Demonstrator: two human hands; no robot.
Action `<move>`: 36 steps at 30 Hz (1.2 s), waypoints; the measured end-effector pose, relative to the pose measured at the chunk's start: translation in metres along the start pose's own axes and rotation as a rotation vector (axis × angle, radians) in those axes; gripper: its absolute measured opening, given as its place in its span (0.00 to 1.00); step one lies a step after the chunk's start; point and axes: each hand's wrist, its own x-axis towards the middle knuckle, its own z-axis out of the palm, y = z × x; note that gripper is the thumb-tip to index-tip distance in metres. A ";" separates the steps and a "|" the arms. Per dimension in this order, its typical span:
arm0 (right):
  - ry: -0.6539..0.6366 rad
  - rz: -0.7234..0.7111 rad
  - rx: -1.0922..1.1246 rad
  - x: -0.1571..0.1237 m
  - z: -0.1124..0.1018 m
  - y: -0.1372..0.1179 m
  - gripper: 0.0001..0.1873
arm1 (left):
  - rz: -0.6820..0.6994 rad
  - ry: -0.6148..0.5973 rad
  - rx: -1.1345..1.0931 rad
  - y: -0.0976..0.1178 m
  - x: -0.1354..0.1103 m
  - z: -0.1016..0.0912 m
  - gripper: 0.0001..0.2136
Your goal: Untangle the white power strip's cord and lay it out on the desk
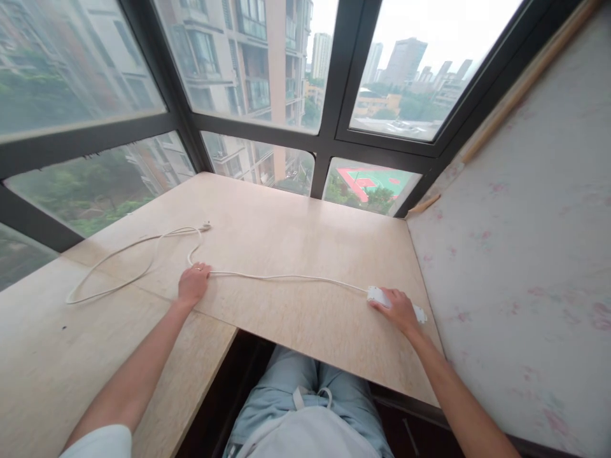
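Note:
A white power strip [377, 295] lies near the right side of the counter, and my right hand [396, 308] is wrapped over its middle. Its white cord [286, 277] runs leftward across the surface to my left hand [195, 284], whose fingers are closed on it. Beyond that hand the cord curves up and spreads into a wide loose loop on the left. The plug [205, 226] rests at the far end of the cord, toward the window corner. My palm hides the strip's middle part.
The beige L-shaped counter [296, 235] meets dark window frames [326, 146] at the back and a flowered wall [506, 267] on the right. A thin seam crosses the counter at left. My legs [305, 375] are at its front edge.

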 end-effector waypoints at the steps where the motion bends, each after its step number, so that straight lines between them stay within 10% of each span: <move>1: 0.009 0.011 -0.016 0.000 0.000 -0.007 0.28 | -0.055 0.004 0.020 0.007 0.001 0.001 0.19; 5: 0.036 0.071 -0.067 0.009 0.001 -0.032 0.27 | -0.080 0.055 0.001 0.056 0.009 -0.001 0.26; 12: 0.204 0.020 0.069 0.026 -0.005 -0.051 0.26 | 0.353 0.150 -0.371 0.194 -0.001 0.011 0.29; 19: 0.286 -0.058 0.500 -0.047 -0.001 -0.032 0.18 | 0.484 0.090 -0.692 0.301 -0.055 0.045 0.22; 36: 0.262 0.192 0.716 -0.064 0.017 -0.031 0.24 | 0.339 0.203 -0.699 0.327 -0.063 0.047 0.11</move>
